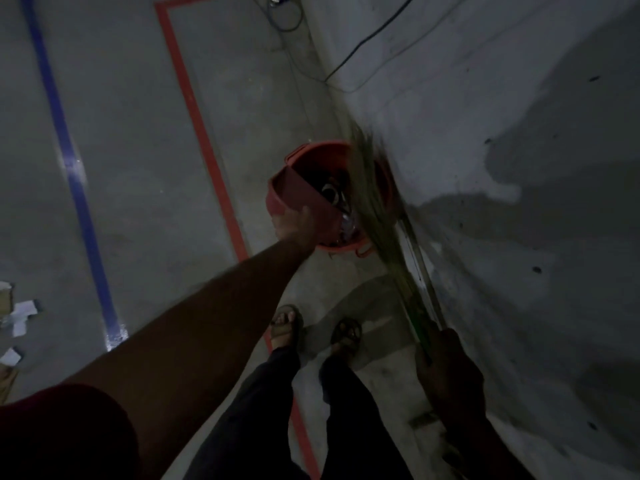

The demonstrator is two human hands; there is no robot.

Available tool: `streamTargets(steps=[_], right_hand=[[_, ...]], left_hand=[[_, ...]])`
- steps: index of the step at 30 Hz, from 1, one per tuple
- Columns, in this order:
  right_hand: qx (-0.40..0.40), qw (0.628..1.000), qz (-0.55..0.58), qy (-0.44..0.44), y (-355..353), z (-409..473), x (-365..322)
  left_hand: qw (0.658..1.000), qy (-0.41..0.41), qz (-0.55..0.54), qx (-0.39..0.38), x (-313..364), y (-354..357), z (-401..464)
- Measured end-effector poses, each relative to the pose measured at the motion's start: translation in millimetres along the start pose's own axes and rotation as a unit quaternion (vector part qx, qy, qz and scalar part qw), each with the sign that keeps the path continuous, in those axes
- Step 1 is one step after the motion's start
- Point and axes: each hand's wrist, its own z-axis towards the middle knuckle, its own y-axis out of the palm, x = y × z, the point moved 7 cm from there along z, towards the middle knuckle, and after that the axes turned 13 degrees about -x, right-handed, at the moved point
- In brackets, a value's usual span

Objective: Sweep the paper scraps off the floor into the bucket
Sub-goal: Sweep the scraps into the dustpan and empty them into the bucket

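An orange-red bucket (384, 188) stands on the floor against the wall, with scraps and rubbish inside. My left hand (294, 226) holds a reddish dustpan (298, 194) tipped over the bucket's near-left rim. My right hand (446, 362) grips the green handle of a grass broom (372, 202), whose blurred bristles reach across the bucket's right side. Several white paper scraps (20, 315) lie on the floor at the far left.
A grey wall (502, 168) runs along the right, with dark cables (367, 39) hanging on it. Red tape (204, 140) and blue tape (69, 157) lines cross the concrete floor. My sandalled feet (311, 327) stand just short of the bucket.
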Motion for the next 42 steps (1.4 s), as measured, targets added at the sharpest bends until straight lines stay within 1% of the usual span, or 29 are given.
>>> streamTargets(steps=[1, 2, 4, 5, 8, 9, 11, 13, 15, 18, 21, 23, 27, 33, 37, 38, 40, 42], right_hand=[[-0.011, 1.0, 0.009, -0.007, -5.3, -5.0, -4.4], [0.006, 1.0, -0.004, -0.03, -11.7, -11.7, -7.8], [0.027, 0.996, -0.025, -0.085, -24.1, -24.2, -17.3], [0.018, 0.995, -0.015, -0.096, -28.4, -28.8, -23.2], [-0.049, 0.992, 0.067, -0.098, -32.0, -37.8, -36.7], [-0.069, 0.988, 0.082, -0.111, -34.5, -42.1, -44.2], [-0.081, 0.981, 0.074, -0.162, -41.8, -49.2, -62.8], [-0.087, 0.972, 0.054, -0.21, -48.8, -51.9, -80.9], [-0.091, 0.964, 0.048, -0.246, -51.1, -53.4, -97.8], [-0.079, 0.942, 0.01, -0.326, -52.8, -63.8, -131.2], [-0.065, 0.922, -0.046, -0.38, -54.6, -86.3, -163.5], [-0.081, 0.912, -0.051, -0.398, -51.3, -103.7, -185.6], [-0.09, 0.879, -0.084, -0.461, -31.2, -136.0, -232.7], [-0.123, 0.842, -0.116, -0.512, 10.8, -202.9, -321.8], [-0.138, 0.818, -0.168, -0.533, 65.1, -264.3, -382.6], [-0.14, 0.814, -0.171, -0.537, 76.3, -279.5, -393.3], [-0.145, 0.796, -0.183, -0.559, 111.4, -322.3, -424.0], [-0.14, 0.783, -0.213, -0.568, 143.3, -362.1, -458.4]], left_hand=[[1.0, -0.014, 0.004, 0.008, -7.3, 0.4, -8.7], [0.999, -0.022, 0.006, 0.023, -15.0, 0.0, -23.1], [0.999, -0.037, 0.002, 0.011, -37.2, 12.2, -49.6], [0.999, -0.042, 0.002, 0.018, -47.0, 15.7, -62.5], [0.995, -0.088, -0.001, 0.044, -79.0, 24.1, -110.7], [0.992, -0.104, -0.027, 0.062, -90.4, 24.6, -128.8], [0.984, -0.139, -0.073, 0.089, -114.5, 26.6, -169.0], [0.97, -0.174, -0.119, 0.121, -137.8, 32.3, -209.6], [0.95, -0.212, -0.17, 0.157, -159.9, 39.5, -250.4], [0.92, -0.266, -0.213, 0.192, -188.8, 54.6, -307.0], [0.894, -0.3, -0.236, 0.234, -216.7, 74.8, -365.4], [0.882, -0.327, -0.23, 0.248, -235.6, 90.7, -405.1], [0.856, -0.391, -0.232, 0.245, -280.5, 134.1, -475.0], [0.794, -0.467, -0.281, 0.271, -365.2, 218.3, -578.3], [0.745, -0.512, -0.31, 0.294, -427.2, 286.9, -649.4], [0.739, -0.519, -0.312, 0.296, -439.4, 301.0, -664.0], [0.727, -0.531, -0.314, 0.3, -474.5, 339.2, -698.6], [0.716, -0.551, -0.309, 0.298, -509.5, 376.6, -730.6]])
